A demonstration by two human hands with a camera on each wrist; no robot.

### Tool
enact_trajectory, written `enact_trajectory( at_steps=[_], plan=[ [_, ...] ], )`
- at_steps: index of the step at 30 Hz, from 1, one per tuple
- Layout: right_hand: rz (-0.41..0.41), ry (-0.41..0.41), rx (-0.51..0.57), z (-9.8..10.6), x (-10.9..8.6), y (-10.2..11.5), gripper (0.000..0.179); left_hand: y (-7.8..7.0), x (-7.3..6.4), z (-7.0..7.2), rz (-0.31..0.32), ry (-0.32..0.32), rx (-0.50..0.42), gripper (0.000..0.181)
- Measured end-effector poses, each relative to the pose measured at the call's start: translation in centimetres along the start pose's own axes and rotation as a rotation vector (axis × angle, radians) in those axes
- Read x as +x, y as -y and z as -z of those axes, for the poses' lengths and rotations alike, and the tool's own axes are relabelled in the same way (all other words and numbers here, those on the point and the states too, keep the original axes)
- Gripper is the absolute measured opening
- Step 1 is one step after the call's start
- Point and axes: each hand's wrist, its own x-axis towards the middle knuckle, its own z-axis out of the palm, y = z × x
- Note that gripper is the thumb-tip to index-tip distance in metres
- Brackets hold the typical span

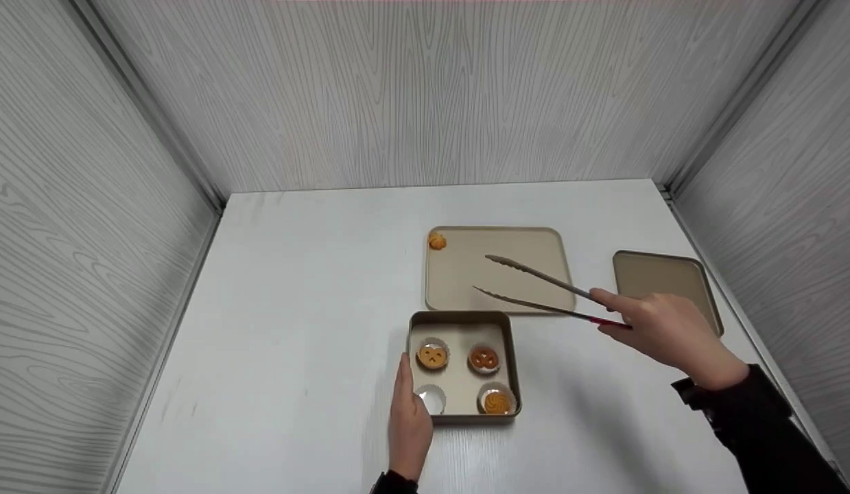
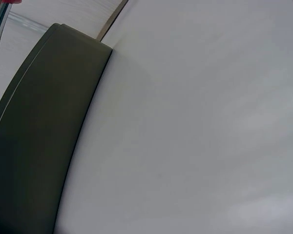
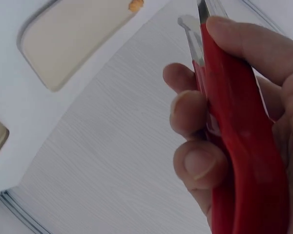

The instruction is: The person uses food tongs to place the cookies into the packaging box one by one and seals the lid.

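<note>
My right hand holds a pair of tongs by the red handles, fingers curled round them. The tips are spread apart over the beige tray, with nothing between them. A small golden cookie lies in that tray's far left corner. My left hand rests straight-fingered against the left wall of a square baking tin. Inside stand paper cups with a face-like cookie, a pretzel-shaped cookie and a swirled cookie. One white paper cup is partly behind my left fingers.
A smaller brown tray lies at the right, partly behind my right hand. The white table is bounded by grey wood-grain panels at the back and both sides.
</note>
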Motion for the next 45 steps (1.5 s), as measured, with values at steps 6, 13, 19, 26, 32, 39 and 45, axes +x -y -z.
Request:
enact_trajectory(
  at_steps=[6,13,19,26,32,39,45],
  plan=[
    [-0.06,0.031,0.052,-2.4,1.7,0.0,0.041,0.0,0.1,0.0,-0.002,-0.001,-0.001,0.06],
    [-0.109,0.086,0.116,-4.8,3.5,-0.1,0.038,0.1,0.1,-0.1,-0.01,-0.01,0.026,0.061],
    [-0.169,0.172,0.157,-6.6,4.8,-0.5,0.028,0.2,0.1,-0.1,-0.009,-0.013,0.01,0.061],
    [-0.249,0.248,0.204,-9.0,6.2,-0.9,0.02,0.1,0.1,0.0,0.02,-0.005,0.016,0.06],
    [-0.279,0.259,0.21,-10.6,7.0,-1.0,0.019,-0.1,0.1,0.0,0.016,-0.005,0.024,0.06],
    [-0.281,0.242,0.238,-12.2,7.7,-1.1,0.019,-0.1,0.1,-0.1,0.018,-0.003,0.019,0.06],
    [-0.291,0.252,0.25,-13.3,8.2,-1.1,0.019,-0.2,0.1,-0.1,0.025,0.001,0.011,0.06]
  ],
)
